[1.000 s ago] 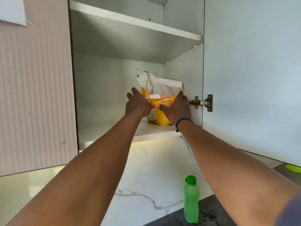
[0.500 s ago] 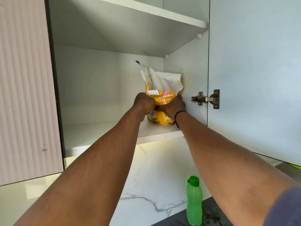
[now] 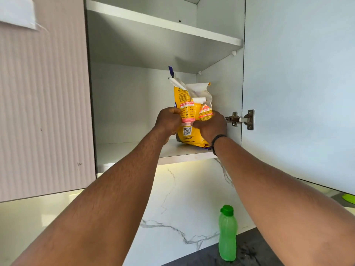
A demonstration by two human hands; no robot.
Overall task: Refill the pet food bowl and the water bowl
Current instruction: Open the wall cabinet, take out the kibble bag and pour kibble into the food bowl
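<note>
A yellow pet food bag (image 3: 189, 112) with a torn-open white top stands at the right end of the lower shelf (image 3: 134, 150) of an open wall cabinet. My left hand (image 3: 168, 120) grips the bag's left side. On its right side my right hand (image 3: 210, 125), with a dark wristband, is closed around the bag. The bag leans slightly and its base looks tipped up at the shelf's front edge. Below, a green water bottle (image 3: 227, 233) with a green cap stands on the dark counter. No bowl can be made out.
The open cabinet door (image 3: 299, 93) hangs to the right on a metal hinge (image 3: 240, 119). A ribbed pink cabinet door (image 3: 42, 96) is at the left. A second shelf (image 3: 163, 22) sits above. A white marble backsplash (image 3: 182, 198) runs below; a green object's edge (image 3: 348, 198) shows at far right.
Both hands went from open beside the bag to closed on it. The bag has shifted toward the shelf's front edge and now stands taller.
</note>
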